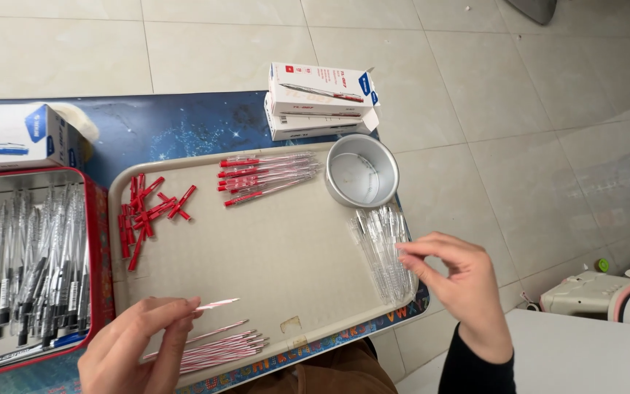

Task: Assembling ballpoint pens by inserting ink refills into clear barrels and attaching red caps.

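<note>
Head view: the left hand [136, 343] pinches one refill [216, 303] by its end, above the refill pile [220, 349]. The right hand [461, 281], fingertips pressed together, reaches the clear barrels [384, 252]. On the tray [271, 248], parts lie sorted by kind: red caps [147, 215], finished pens [267, 177], metal bowl [362, 174].

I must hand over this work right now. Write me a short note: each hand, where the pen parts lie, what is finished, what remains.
Left hand: holds one thin red ink refill by its end, over the beige plastic tray.
Right hand: fingers pinched at the pile of clear plastic pen barrels, tray's right edge.
More refills lie at the tray's near edge, red pen caps at its left.
Done: a small row of assembled red pens at the tray's far side.
Left: the loose refills, barrels and caps.
</note>
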